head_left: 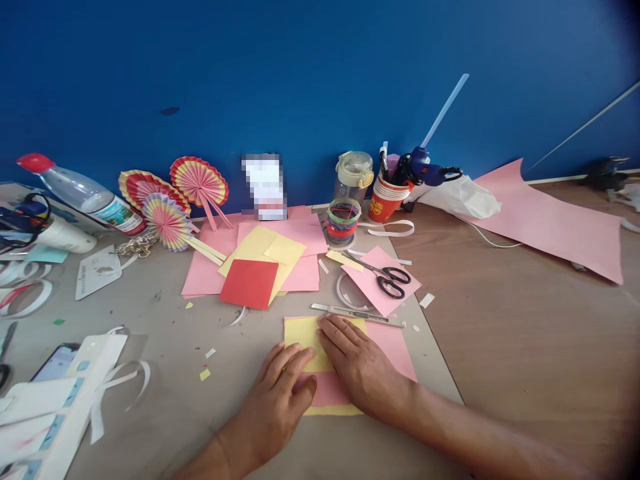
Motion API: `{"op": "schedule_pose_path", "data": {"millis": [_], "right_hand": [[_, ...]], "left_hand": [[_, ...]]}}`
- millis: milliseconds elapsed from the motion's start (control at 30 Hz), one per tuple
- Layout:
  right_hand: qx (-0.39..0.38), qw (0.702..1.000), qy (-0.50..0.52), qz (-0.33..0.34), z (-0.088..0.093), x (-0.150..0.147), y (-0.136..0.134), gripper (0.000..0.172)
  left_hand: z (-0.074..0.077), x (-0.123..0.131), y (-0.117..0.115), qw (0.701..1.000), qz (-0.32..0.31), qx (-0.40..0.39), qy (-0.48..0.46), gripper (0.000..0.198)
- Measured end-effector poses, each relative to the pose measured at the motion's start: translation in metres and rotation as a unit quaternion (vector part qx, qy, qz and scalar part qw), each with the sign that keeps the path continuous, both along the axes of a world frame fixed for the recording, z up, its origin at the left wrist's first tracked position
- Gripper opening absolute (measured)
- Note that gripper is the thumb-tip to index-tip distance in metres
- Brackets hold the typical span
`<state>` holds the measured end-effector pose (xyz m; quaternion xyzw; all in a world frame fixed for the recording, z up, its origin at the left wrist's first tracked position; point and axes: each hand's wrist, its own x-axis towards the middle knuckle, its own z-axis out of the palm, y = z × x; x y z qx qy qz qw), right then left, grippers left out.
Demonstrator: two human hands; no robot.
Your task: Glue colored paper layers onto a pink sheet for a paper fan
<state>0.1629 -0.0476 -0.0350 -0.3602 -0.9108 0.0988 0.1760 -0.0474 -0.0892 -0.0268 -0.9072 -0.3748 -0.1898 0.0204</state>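
Layered yellow paper (300, 333) and pink paper (325, 390) lie near the front of the desk, with more pink showing on the right. Flat over the right part of the yellow sheet rests my right hand (365, 367), fingers extended and close together. At the sheet's left edge, my left hand (277, 393) touches the paper with its fingertips, fingers slightly bent and apart. Neither hand grips anything. A utility knife (360, 315) lies just beyond my right fingers. Behind it, black-handled scissors (393, 279) sit on a pink square (373, 257).
A red square (249, 283) lies on yellow and pink sheets. Folded paper fans (199, 183), a phone (265, 187), a clear bottle (353, 173) and a red paper cup (386, 200) line the blue wall. A tilted plastic bottle (90, 193) and white strips (120, 380) are left.
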Motion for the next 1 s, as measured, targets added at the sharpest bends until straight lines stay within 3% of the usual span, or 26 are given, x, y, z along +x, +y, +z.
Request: {"op": "schedule_pose_path", "data": {"millis": [200,400,533,667,833,1000], "right_hand": [[-0.002,1.0,0.002,0.0,0.0,0.0,0.0,0.046],[0.007,1.0,0.002,0.005,0.0,0.001,0.001,0.046],[0.011,1.0,-0.006,0.01,0.0,0.002,0.002,0.044],[0.01,1.0,-0.01,0.009,0.0,0.002,0.002,0.044],[0.008,1.0,-0.002,0.009,-0.001,0.002,0.002,0.045],[-0.005,1.0,0.012,0.006,-0.005,0.001,0.001,0.046]], "left_hand": [[0.001,-0.003,0.002,0.996,-0.02,-0.079,0.041,0.021],[0.001,-0.002,0.005,0.994,-0.013,-0.102,0.026,0.021],[0.001,-0.005,0.006,0.994,0.007,-0.103,0.027,0.038],[0.001,-0.007,0.007,0.992,0.014,-0.11,0.051,0.041],[-0.003,-0.005,0.008,0.991,0.041,-0.085,0.099,0.066],[-0.007,0.003,0.009,0.988,0.056,-0.061,0.127,0.074]]}}
